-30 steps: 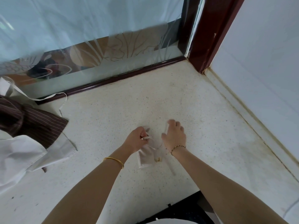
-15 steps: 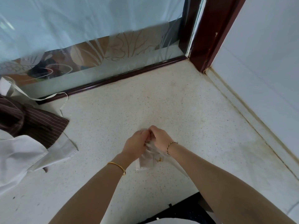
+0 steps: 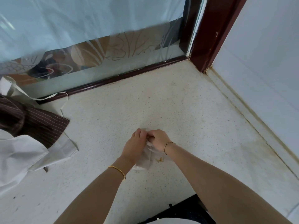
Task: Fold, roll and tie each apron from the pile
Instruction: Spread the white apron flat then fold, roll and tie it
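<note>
Left hand [image 3: 135, 147] and right hand [image 3: 157, 139] gripping small rolled white apron [image 3: 145, 161], yellowish stain

Both hands' fingers [image 3: 146, 135] pinching rolled white apron [image 3: 145, 160], speckled counter [image 3: 178, 110]

No legible text, label, brand, number or sign anywhere in view.

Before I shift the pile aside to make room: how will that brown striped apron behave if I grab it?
The brown striped apron lies crumpled, so probably floppy. It looks thin, likely light. Its loose white strap trails across the counter and may drag.
</note>
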`<state>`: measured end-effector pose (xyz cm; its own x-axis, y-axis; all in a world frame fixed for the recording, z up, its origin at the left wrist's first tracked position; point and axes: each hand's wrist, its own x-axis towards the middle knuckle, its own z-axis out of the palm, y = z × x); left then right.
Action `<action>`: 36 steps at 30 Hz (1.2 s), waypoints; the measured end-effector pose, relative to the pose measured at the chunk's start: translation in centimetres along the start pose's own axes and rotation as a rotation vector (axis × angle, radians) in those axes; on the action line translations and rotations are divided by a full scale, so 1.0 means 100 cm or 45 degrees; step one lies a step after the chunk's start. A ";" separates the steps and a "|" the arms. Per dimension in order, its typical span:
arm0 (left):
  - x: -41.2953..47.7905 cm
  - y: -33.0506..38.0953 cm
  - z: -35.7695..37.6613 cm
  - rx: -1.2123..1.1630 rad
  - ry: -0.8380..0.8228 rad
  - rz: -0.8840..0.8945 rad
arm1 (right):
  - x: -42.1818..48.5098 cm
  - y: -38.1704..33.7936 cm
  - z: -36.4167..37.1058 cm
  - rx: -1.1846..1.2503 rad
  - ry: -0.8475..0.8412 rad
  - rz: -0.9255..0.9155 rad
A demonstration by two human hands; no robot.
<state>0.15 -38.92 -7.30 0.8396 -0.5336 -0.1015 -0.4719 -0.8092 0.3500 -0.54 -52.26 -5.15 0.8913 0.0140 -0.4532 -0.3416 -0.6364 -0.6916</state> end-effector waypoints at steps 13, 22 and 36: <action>0.002 -0.011 -0.005 -0.247 -0.007 0.064 | 0.004 0.006 -0.004 -0.091 0.059 0.040; 0.004 -0.012 0.000 -0.219 0.014 0.055 | 0.002 0.011 -0.004 -0.142 0.087 0.037; 0.005 -0.019 -0.004 -0.448 0.110 -0.112 | -0.005 0.039 -0.028 0.245 0.282 0.294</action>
<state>1.58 -37.55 -7.65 0.8997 -0.4307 -0.0716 -0.2882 -0.7091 0.6435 -1.52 -56.91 -6.05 0.8201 -0.2937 -0.4911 -0.5720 -0.4462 -0.6883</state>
